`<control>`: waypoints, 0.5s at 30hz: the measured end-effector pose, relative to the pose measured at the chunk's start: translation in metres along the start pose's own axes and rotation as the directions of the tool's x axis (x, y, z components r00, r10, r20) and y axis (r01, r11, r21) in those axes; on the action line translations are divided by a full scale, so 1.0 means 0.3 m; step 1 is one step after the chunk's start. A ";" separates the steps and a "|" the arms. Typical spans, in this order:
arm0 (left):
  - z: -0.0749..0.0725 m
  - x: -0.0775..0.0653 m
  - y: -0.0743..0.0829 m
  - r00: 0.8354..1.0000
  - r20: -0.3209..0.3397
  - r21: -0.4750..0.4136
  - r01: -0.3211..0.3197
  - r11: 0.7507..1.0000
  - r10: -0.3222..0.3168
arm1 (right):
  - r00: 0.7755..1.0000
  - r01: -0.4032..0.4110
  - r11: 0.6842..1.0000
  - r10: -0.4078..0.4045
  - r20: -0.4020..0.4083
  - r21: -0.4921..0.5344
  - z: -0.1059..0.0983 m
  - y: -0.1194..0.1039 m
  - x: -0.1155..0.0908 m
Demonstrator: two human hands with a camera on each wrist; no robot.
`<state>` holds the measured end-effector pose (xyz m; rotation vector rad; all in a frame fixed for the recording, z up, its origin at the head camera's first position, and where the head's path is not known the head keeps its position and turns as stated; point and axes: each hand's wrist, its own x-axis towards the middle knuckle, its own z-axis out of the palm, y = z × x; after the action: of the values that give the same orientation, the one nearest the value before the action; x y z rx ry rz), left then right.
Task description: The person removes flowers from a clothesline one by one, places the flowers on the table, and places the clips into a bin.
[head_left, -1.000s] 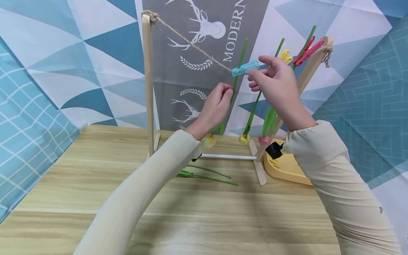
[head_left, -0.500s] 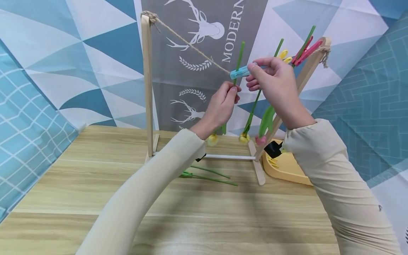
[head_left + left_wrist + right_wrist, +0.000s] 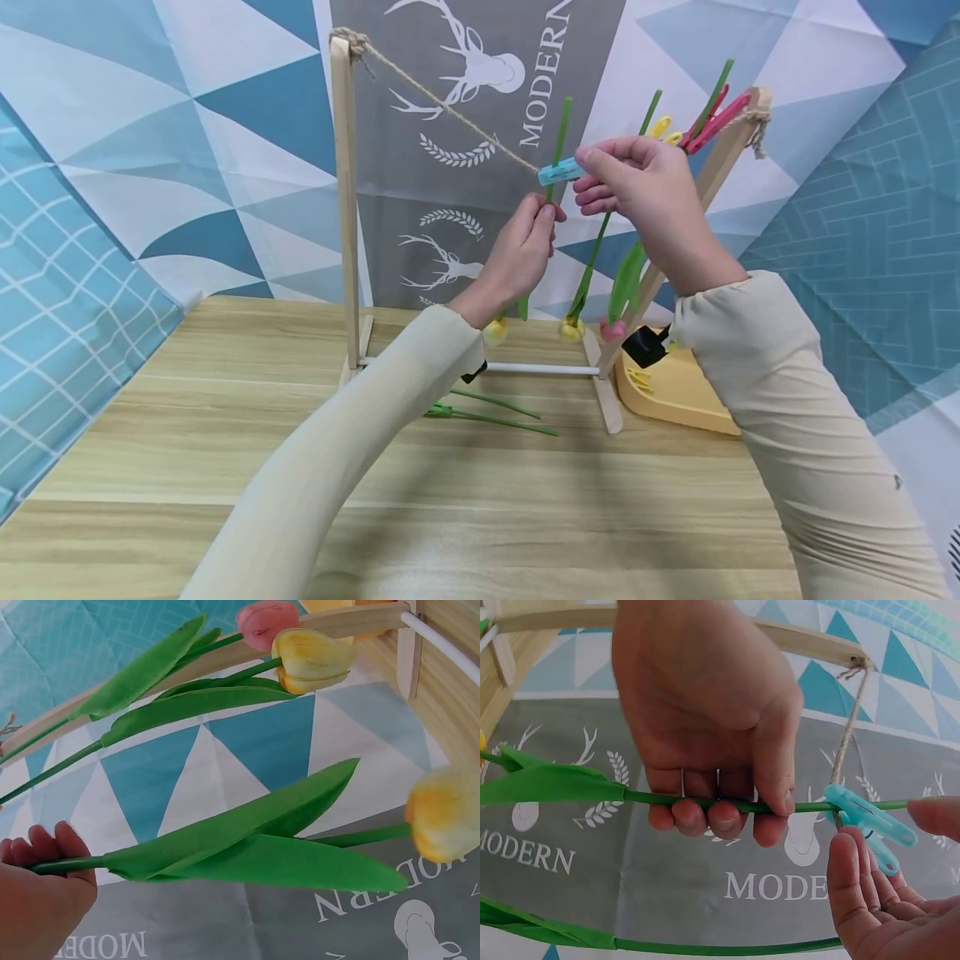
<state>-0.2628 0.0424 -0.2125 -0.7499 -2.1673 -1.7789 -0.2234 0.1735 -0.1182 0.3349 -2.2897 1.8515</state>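
**Yellow tulip hangs blossom-down at a blue clothespin**

The yellow tulip (image 3: 225, 855) is held at the rope (image 3: 450, 108) between the posts of the wooden frame (image 3: 347, 208). Its long axis runs steeply, cut stem end up, blossom down; in the head view the top leans slightly right. The left hand (image 3: 517, 246) has its fingers clamped on the stem just below the blue clothespin (image 3: 870, 821). That clip lies across stem and rope, its handles pointing toward the right hand (image 3: 648, 179). There the thumb and fingers stand apart around the handles; whether they touch them I cannot tell.

To the right, another yellow tulip (image 3: 195, 709) and a pink tulip (image 3: 150, 671) also hang blossom-down, near each other. Below, green stems (image 3: 506, 423) lie crosswise on the surface (image 3: 480, 517).
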 end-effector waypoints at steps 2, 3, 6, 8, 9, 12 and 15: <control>0.000 -0.002 -0.002 1.000 -0.001 -0.002 -0.013 1.000 0.013 | 1.000 -0.012 1.000 0.012 0.013 0.000 -0.004 -0.002 -0.001; 0.001 -0.003 -0.003 1.000 -0.003 -0.003 -0.015 1.000 0.015 | 1.000 -0.018 1.000 0.018 0.019 -0.007 -0.007 -0.004 -0.001; 0.001 -0.004 -0.003 1.000 -0.001 -0.002 -0.025 1.000 0.025 | 0.999 -0.039 0.999 0.039 0.033 -0.021 -0.013 -0.010 -0.001; 0.001 -0.003 -0.004 1.000 0.004 -0.002 -0.023 1.000 0.023 | 0.998 -0.053 0.999 0.053 0.041 -0.012 -0.017 -0.012 0.000; 0.000 -0.003 -0.004 1.000 0.006 -0.001 -0.019 1.000 0.019 | 0.997 -0.060 0.998 0.060 0.046 -0.006 -0.019 -0.013 0.000; -0.001 0.000 -0.005 1.000 0.011 0.006 -0.008 1.000 0.008 | 0.995 -0.081 0.997 0.079 0.055 0.022 -0.023 -0.013 0.000; 0.001 0.002 -0.006 1.000 0.004 0.012 -0.004 1.000 0.004 | 0.994 -0.094 0.995 0.092 0.063 0.029 -0.025 -0.012 -0.001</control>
<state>-0.2643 0.0425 -0.2139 -0.7548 -2.1751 -1.7622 -0.2222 0.1802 -0.1133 0.2985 -2.3571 1.9497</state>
